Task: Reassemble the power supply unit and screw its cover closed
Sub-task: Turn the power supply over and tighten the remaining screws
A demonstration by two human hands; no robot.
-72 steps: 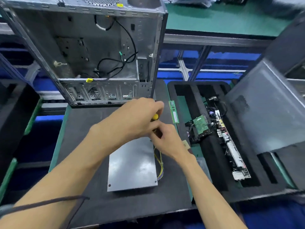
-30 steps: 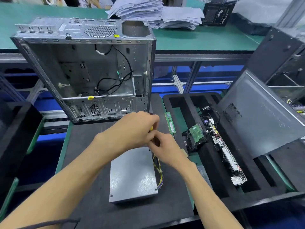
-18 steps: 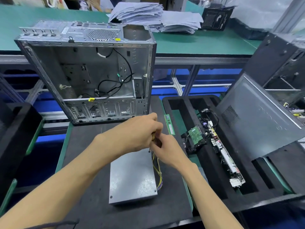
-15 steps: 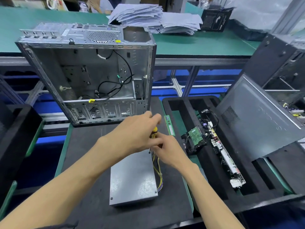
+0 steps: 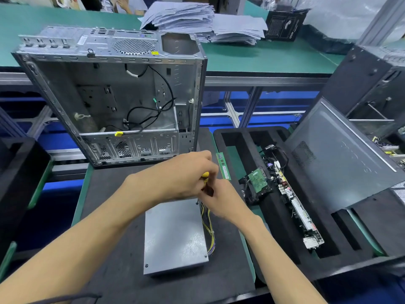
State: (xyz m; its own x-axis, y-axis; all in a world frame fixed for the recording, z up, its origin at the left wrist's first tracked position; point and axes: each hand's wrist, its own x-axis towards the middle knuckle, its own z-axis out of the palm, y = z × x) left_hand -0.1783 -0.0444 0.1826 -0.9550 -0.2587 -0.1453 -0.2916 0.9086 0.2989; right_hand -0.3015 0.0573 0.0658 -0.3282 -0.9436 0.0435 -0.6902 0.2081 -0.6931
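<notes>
Both hands (image 5: 182, 174) (image 5: 221, 200) are gripping the upright screwdriver (image 5: 205, 175), its tip meeting the cover's (image 5: 175, 233) far-right corner directly below.

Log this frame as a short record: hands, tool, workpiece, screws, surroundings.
left hand: grips the screwdriver handle
right hand: holds the screwdriver lower down
tool tip: at far right corner of the PSU cover
PSU: flat on the black mat, wires out its right side
screws: visible in both near corners
behind: open PC case
right: foam tray with boards
</notes>
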